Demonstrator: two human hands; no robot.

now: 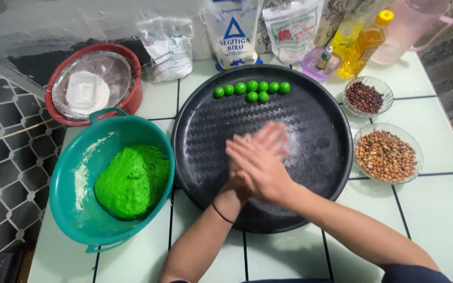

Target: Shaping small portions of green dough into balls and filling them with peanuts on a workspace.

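The right hand [260, 165] lies palm-down on top of the left hand [237, 181], the two pressed flat together over the middle of a round black tray [205, 131]; the fingers are blurred, and whatever may lie between the palms is hidden, so I cannot tell whether they enclose anything. A thin dark band sits on the left wrist.

At the far edge of the tray, well apart from the hands, a cluster of small green dough balls [252, 89] rests in a short row with two more just in front (all roughly the same size and smooth).

Just left of the tray, touching its rim, stands a teal plastic bowl [74, 209] holding a large lump of bright green dough [132, 181], with white flour smeared on the inner wall. Behind it is a red basin [132, 99] carrying a metal sieve [114, 68] with white flour inside.

To the right of the tray, on the pale tiled tabletop [436, 209], sit two glass dishes: the nearer one filled with tan peanuts [386, 154], the farther one with darker red-brown peanuts [364, 97]. Along the back stand bags of flour [232, 31], a bottle of yellow oil [365, 42], a small purple container [318, 65] and a pink jug [410, 26].
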